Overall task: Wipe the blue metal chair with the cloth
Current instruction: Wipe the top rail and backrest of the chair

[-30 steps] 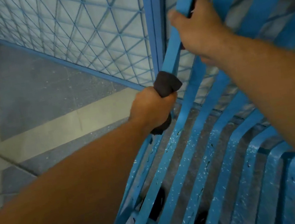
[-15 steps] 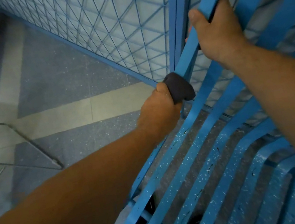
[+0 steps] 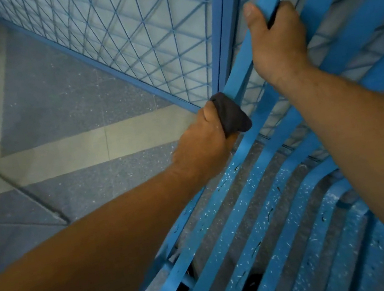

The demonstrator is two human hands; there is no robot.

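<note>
The blue metal chair [image 3: 256, 213] fills the right half of the view, its flat slats flecked with white specks. My left hand [image 3: 202, 138] grips a dark grey cloth [image 3: 230, 115] wrapped round the leftmost slat, near where the seat bends up into the backrest. My right hand [image 3: 276, 40] grips the same slat higher up on the backrest, thumb on the left edge and fingers curled behind it.
A blue wire-mesh fence panel [image 3: 140, 31] with a blue post [image 3: 223, 24] stands right behind the chair. Grey speckled floor [image 3: 50, 106] with pale stripes lies to the left. A thin metal frame [image 3: 27, 194] crosses the floor at lower left.
My left hand has slid the cloth a little way up the slat. My right hand has kept its grip higher on the same slat. The view has shifted.
</note>
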